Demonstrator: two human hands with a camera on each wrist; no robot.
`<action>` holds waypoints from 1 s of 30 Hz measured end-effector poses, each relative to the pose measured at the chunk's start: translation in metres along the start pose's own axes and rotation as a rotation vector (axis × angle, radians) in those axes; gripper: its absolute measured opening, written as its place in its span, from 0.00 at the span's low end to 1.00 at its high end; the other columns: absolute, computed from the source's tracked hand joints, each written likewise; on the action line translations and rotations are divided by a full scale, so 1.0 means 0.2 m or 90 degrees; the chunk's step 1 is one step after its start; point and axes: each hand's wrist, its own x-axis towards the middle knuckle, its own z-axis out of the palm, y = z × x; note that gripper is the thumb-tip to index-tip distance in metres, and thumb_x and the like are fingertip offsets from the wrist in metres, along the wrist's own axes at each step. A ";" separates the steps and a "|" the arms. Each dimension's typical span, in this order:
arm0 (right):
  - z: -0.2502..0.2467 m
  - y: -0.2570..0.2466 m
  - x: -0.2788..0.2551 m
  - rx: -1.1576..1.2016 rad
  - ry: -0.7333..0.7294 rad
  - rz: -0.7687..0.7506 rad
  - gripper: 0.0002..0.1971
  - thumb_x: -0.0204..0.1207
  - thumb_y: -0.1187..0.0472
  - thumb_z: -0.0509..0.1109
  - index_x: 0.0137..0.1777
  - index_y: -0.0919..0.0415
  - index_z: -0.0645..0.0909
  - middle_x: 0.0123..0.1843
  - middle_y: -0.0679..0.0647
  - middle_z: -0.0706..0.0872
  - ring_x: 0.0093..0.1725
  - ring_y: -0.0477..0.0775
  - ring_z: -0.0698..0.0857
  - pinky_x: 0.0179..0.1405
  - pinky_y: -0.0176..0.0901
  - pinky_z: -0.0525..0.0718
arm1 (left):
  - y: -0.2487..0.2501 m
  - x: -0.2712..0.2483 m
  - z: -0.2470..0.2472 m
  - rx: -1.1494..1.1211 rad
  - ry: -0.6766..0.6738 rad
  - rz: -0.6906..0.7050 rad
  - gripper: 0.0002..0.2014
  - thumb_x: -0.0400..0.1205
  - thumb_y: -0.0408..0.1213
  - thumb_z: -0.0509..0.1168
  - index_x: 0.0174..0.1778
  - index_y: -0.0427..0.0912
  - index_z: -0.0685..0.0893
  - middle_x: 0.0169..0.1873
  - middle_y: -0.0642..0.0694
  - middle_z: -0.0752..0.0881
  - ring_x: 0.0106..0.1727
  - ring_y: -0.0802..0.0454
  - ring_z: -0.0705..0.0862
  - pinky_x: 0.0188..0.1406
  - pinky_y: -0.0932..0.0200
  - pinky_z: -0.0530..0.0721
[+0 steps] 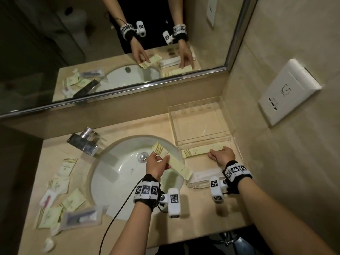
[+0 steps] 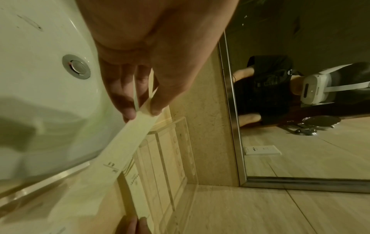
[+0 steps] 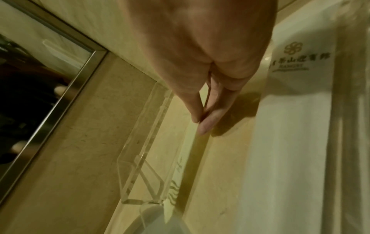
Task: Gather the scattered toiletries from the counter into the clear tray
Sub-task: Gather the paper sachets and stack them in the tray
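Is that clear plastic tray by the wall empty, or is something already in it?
Empty, it seems: the clear plastic tray shows only bare counter through its floor. The long pale-yellow packet under the right hand lies just outside its near wall.

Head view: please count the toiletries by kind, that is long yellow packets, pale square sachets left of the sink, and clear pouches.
Long yellow packets: 2
Square sachets: 4
Clear pouch: 1
Total: 7
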 end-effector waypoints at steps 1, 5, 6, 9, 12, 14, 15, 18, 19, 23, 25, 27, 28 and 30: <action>0.01 0.00 0.00 -0.006 0.011 0.001 0.32 0.73 0.70 0.75 0.75 0.74 0.66 0.40 0.57 0.88 0.47 0.60 0.93 0.59 0.53 0.88 | 0.00 0.00 0.01 -0.003 -0.002 -0.004 0.08 0.79 0.27 0.70 0.45 0.36 0.75 0.28 0.47 0.67 0.18 0.60 0.81 0.50 0.45 0.88; 0.03 0.00 0.00 -0.061 0.068 0.007 0.35 0.66 0.68 0.79 0.71 0.71 0.68 0.37 0.55 0.88 0.43 0.57 0.93 0.56 0.55 0.90 | 0.00 0.02 0.03 -0.032 -0.012 -0.024 0.07 0.79 0.27 0.69 0.47 0.37 0.77 0.27 0.47 0.71 0.21 0.56 0.84 0.52 0.47 0.89; 0.03 0.01 0.01 -0.079 0.082 0.006 0.36 0.63 0.67 0.80 0.70 0.72 0.67 0.36 0.55 0.89 0.44 0.58 0.93 0.55 0.56 0.90 | 0.01 0.02 0.03 -0.042 -0.016 -0.029 0.07 0.79 0.27 0.69 0.49 0.35 0.77 0.27 0.47 0.73 0.23 0.54 0.85 0.50 0.49 0.89; 0.05 0.03 0.01 -0.121 0.100 0.006 0.37 0.55 0.64 0.81 0.62 0.67 0.66 0.39 0.60 0.91 0.45 0.60 0.92 0.52 0.55 0.91 | 0.02 0.02 0.03 -0.080 -0.029 -0.046 0.06 0.79 0.26 0.68 0.48 0.36 0.78 0.29 0.44 0.81 0.32 0.47 0.87 0.42 0.59 0.91; 0.06 0.01 -0.03 -0.063 0.097 0.001 0.41 0.61 0.69 0.80 0.72 0.66 0.62 0.44 0.62 0.89 0.45 0.62 0.92 0.39 0.44 0.92 | 0.05 0.00 0.03 -0.152 -0.061 -0.077 0.07 0.80 0.26 0.68 0.48 0.37 0.76 0.39 0.37 0.86 0.39 0.42 0.89 0.45 0.59 0.91; 0.06 0.01 -0.05 -0.044 0.088 -0.016 0.37 0.71 0.71 0.76 0.76 0.70 0.60 0.49 0.64 0.88 0.37 0.56 0.91 0.24 0.34 0.86 | 0.04 0.01 0.02 -0.167 -0.067 -0.084 0.09 0.80 0.27 0.68 0.54 0.33 0.78 0.42 0.36 0.87 0.39 0.43 0.89 0.54 0.53 0.90; 0.05 0.01 -0.05 -0.054 0.085 -0.029 0.32 0.73 0.69 0.76 0.74 0.71 0.64 0.51 0.66 0.88 0.33 0.54 0.89 0.21 0.34 0.83 | 0.04 0.02 0.02 -0.174 -0.063 -0.089 0.12 0.80 0.28 0.68 0.58 0.31 0.77 0.44 0.36 0.88 0.40 0.43 0.89 0.57 0.51 0.89; 0.05 0.01 -0.09 -0.068 0.038 -0.075 0.22 0.72 0.57 0.79 0.60 0.69 0.78 0.44 0.64 0.91 0.29 0.50 0.86 0.25 0.36 0.80 | 0.04 0.03 0.02 -0.240 -0.068 -0.110 0.16 0.80 0.29 0.68 0.61 0.31 0.73 0.50 0.33 0.88 0.45 0.41 0.89 0.51 0.55 0.90; 0.04 0.00 -0.11 -0.046 -0.012 -0.077 0.24 0.70 0.52 0.80 0.57 0.68 0.81 0.42 0.62 0.91 0.29 0.49 0.86 0.28 0.37 0.82 | 0.05 0.03 0.03 -0.265 -0.077 -0.119 0.14 0.80 0.28 0.69 0.58 0.31 0.74 0.50 0.33 0.88 0.46 0.41 0.89 0.49 0.56 0.91; 0.02 -0.03 -0.19 0.042 -0.239 -0.026 0.27 0.70 0.44 0.78 0.60 0.64 0.81 0.47 0.62 0.93 0.44 0.57 0.92 0.54 0.52 0.89 | 0.07 0.01 0.08 -0.311 -0.131 -0.128 0.07 0.80 0.25 0.67 0.53 0.29 0.79 0.47 0.33 0.88 0.43 0.42 0.91 0.47 0.57 0.91; 0.01 -0.04 -0.21 0.094 -0.268 -0.004 0.26 0.71 0.48 0.79 0.61 0.65 0.78 0.53 0.65 0.92 0.49 0.60 0.91 0.64 0.58 0.85 | 0.08 0.00 0.11 -0.309 -0.150 -0.137 0.07 0.80 0.24 0.67 0.53 0.27 0.80 0.47 0.32 0.88 0.45 0.40 0.90 0.48 0.55 0.91; -0.01 -0.04 -0.21 0.126 -0.258 -0.004 0.18 0.73 0.59 0.78 0.57 0.67 0.78 0.54 0.64 0.91 0.49 0.59 0.90 0.68 0.59 0.82 | 0.07 0.00 0.15 -0.282 -0.164 -0.143 0.08 0.80 0.25 0.68 0.53 0.28 0.81 0.47 0.34 0.88 0.45 0.41 0.90 0.47 0.55 0.91; -0.02 -0.04 -0.20 0.131 -0.238 -0.007 0.17 0.73 0.63 0.78 0.56 0.70 0.78 0.53 0.63 0.91 0.48 0.58 0.90 0.68 0.58 0.82 | 0.07 -0.01 0.16 -0.262 -0.169 -0.146 0.09 0.80 0.26 0.68 0.54 0.28 0.82 0.47 0.34 0.89 0.44 0.42 0.89 0.45 0.57 0.92; -0.04 -0.03 -0.18 0.143 -0.174 -0.018 0.22 0.73 0.64 0.78 0.63 0.75 0.77 0.46 0.61 0.92 0.40 0.54 0.90 0.64 0.54 0.84 | 0.05 0.00 0.18 -0.209 -0.163 -0.140 0.12 0.80 0.27 0.69 0.58 0.28 0.81 0.45 0.34 0.88 0.40 0.45 0.88 0.40 0.59 0.92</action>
